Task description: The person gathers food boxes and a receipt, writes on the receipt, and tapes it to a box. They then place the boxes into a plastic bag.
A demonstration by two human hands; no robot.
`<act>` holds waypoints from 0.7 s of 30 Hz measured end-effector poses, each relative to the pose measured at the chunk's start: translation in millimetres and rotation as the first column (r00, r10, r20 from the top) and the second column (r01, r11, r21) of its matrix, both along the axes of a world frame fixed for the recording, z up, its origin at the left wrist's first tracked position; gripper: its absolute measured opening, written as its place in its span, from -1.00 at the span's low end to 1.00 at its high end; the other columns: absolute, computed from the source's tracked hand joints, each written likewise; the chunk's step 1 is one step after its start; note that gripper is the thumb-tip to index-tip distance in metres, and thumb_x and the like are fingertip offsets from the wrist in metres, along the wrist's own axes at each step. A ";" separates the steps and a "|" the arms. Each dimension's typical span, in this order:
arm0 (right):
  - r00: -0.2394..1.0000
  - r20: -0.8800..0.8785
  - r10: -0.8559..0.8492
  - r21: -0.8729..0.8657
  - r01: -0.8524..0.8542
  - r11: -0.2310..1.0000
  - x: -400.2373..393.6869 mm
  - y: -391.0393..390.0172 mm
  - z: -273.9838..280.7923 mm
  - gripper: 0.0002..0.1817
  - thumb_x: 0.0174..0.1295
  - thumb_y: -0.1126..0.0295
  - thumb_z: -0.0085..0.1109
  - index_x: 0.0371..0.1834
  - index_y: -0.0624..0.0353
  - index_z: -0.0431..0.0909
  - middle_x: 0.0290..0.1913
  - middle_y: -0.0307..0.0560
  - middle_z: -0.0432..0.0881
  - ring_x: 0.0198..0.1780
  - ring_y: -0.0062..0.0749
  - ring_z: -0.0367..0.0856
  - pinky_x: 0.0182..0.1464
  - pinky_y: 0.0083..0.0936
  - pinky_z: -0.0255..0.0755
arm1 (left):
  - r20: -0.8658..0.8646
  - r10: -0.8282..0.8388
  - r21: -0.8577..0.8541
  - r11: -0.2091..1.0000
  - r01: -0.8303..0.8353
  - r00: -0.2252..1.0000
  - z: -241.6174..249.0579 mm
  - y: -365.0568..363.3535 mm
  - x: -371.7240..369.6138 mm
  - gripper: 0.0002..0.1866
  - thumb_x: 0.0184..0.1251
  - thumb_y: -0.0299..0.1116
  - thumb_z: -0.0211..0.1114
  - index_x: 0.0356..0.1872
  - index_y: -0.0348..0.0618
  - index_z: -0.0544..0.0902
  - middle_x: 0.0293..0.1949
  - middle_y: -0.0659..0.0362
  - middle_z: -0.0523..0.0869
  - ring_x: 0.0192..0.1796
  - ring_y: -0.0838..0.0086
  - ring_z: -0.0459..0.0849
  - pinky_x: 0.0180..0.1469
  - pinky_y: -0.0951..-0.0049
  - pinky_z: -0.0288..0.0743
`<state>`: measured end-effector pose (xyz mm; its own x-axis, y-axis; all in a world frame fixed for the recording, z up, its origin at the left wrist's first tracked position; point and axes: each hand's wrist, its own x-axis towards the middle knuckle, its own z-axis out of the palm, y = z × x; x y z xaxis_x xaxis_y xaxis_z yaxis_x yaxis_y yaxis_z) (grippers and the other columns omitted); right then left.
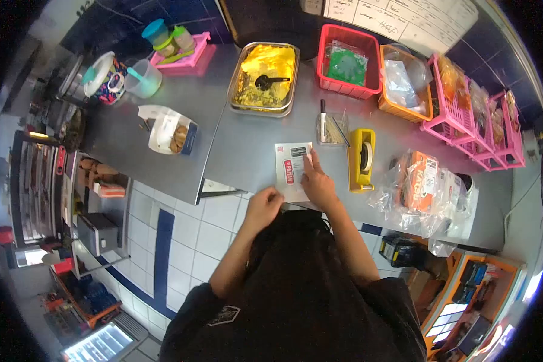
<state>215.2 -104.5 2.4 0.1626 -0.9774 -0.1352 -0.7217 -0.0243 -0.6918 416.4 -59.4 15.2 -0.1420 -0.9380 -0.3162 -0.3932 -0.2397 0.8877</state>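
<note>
A white paper packet (291, 169) with a red label lies flat on the grey steel counter (235, 145), near its front edge. My right hand (317, 183) rests on the packet's right side with its fingers spread, pressing it down. At the packet's lower left corner, by the counter's edge, my left hand (263, 207) pinches the paper with curled fingers. My dark apron fills the view below both hands.
A yellow tape dispenser (362, 158) stands just right of the packet, a clear box with a pen (330, 128) behind it. Further back are a steel tray of yellow food (264, 78), red (350, 60) and orange (404, 84) baskets, pink racks (470, 120), and plastic bags (425, 190).
</note>
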 end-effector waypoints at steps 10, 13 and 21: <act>0.985 -0.162 -0.058 0.026 0.063 0.998 -2.5 -1.1 -14.1 -0.22 0.21 0.22 0.09 0.54 0.03 0.11 0.53 0.36 0.09 0.01 0.35 0.65 0.03 0.09 0.58 | 0.010 -0.235 -0.122 0.964 0.235 0.972 6.3 -128.6 -39.0 -0.63 0.38 -0.10 0.26 -0.28 -0.30 0.67 -0.41 -0.03 0.74 -0.33 0.28 0.73 -0.28 0.27 0.54; 0.987 -0.133 -0.089 0.023 0.093 0.995 0.3 -0.6 -15.3 -0.21 0.19 0.21 0.10 0.54 0.01 0.11 0.51 0.39 0.12 0.04 0.37 0.63 0.07 0.09 0.56 | 0.138 -0.260 0.004 0.965 0.262 0.956 0.7 -150.0 -43.0 -0.60 0.32 -0.02 0.30 -0.24 -0.23 0.73 -0.34 -0.04 0.77 -0.22 0.20 0.77 -0.19 0.24 0.58; 0.988 -0.072 -0.139 0.010 0.141 0.990 -1.0 1.2 -20.7 -0.20 0.17 0.22 0.12 0.54 -0.04 0.12 0.47 0.44 0.18 0.14 0.33 0.58 0.14 0.01 0.52 | 0.764 -0.322 0.186 0.940 0.288 0.559 21.4 -145.6 -38.1 -0.41 0.18 0.26 0.33 -0.21 -0.16 0.78 -0.19 -0.07 0.79 -0.08 0.05 0.76 -0.05 0.15 0.61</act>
